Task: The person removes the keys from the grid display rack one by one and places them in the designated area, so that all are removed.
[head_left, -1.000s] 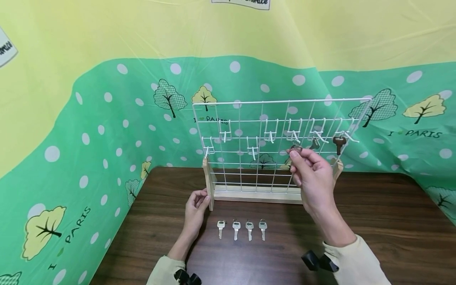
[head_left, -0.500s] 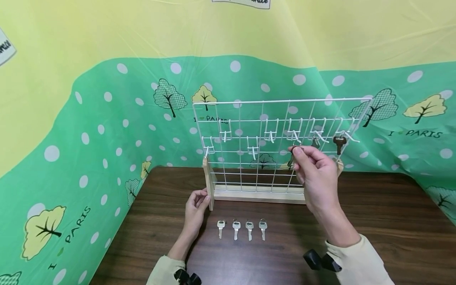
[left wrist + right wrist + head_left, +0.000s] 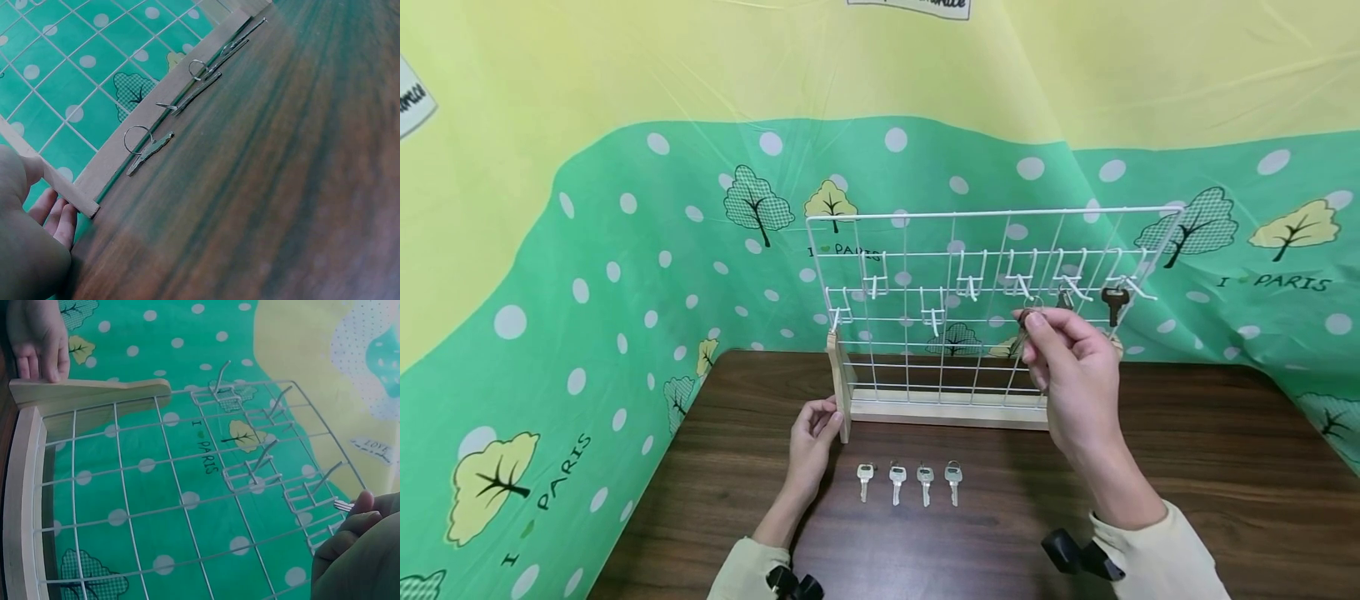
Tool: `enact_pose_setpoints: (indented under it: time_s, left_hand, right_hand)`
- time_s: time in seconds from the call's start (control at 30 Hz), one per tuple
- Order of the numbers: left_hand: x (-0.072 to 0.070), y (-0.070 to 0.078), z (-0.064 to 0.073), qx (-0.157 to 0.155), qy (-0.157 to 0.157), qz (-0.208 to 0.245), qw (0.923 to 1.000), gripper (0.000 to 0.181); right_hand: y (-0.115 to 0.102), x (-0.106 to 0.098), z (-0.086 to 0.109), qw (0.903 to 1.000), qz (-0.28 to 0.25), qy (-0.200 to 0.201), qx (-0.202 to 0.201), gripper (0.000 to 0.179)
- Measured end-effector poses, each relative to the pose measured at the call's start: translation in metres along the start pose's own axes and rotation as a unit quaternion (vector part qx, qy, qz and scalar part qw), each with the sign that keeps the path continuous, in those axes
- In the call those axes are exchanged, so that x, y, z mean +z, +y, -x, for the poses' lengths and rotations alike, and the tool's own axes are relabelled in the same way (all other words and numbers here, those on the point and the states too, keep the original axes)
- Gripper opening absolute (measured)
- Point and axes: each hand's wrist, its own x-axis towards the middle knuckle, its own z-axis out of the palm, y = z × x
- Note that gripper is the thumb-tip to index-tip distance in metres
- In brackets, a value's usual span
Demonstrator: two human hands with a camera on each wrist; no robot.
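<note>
My right hand (image 3: 1081, 375) pinches a key (image 3: 1019, 342) on a ring between thumb and fingertips, in front of the white wire grid rack (image 3: 925, 215). This key hangs just below a hook (image 3: 1019, 285); in the right wrist view a bit of metal (image 3: 342, 505) shows at the fingertips. My left hand (image 3: 811, 442) holds the rack's left wooden side leg (image 3: 840, 387) low down, thumb and fingers at the wood. A dark-headed key (image 3: 1115, 305) hangs from the rightmost hook, and another key (image 3: 1064, 300) hangs beside it, partly behind my right hand.
Several silver keys (image 3: 925, 483) with rings lie in a row on the dark wooden table (image 3: 985, 533) before the rack's wooden base (image 3: 940, 412). Other hooks (image 3: 932, 315) on the grid stick out toward me. A green and yellow printed cloth (image 3: 625, 333) hangs behind.
My right hand has moved a little to the right with the key, which now hangs more upright, its ring standing up at the fingertips. The left hand has stayed at the rack's leg.
</note>
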Motion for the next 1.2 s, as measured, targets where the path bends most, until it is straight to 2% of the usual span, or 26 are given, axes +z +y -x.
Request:
enact_pose_setpoints:
  time_s: [0.2,0.43,0.7,0.9,1.2]
  left_hand:
    - [0.001,0.001,0.001,-0.002,0.002,0.000,1.0000,0.022]
    - [0.001,0.001,0.001,-0.003,-0.001,0.005,1.0000,0.022]
    - [0.001,0.002,0.001,-0.001,-0.001,-0.001,1.0000,0.022]
    - [-0.001,0.002,0.001,-0.004,-0.003,-0.007,1.0000,0.022]
    - [0.000,0.003,0.002,-0.005,0.001,-0.004,1.0000,0.022]
  right_hand:
    - [-0.001,-0.001,0.005,0.9999,0.009,0.003,-0.003,0.014]
    - [0.005,-0.008,0.013,0.9985,0.050,0.004,0.022,0.013]
    - [0.014,-0.017,0.020,0.9973,0.057,-0.007,0.047,0.014]
    - [0.019,-0.022,0.027,0.9946,0.086,-0.005,0.059,0.012]
    - [0.030,-0.029,0.033,0.9958,0.064,-0.002,0.066,0.018]
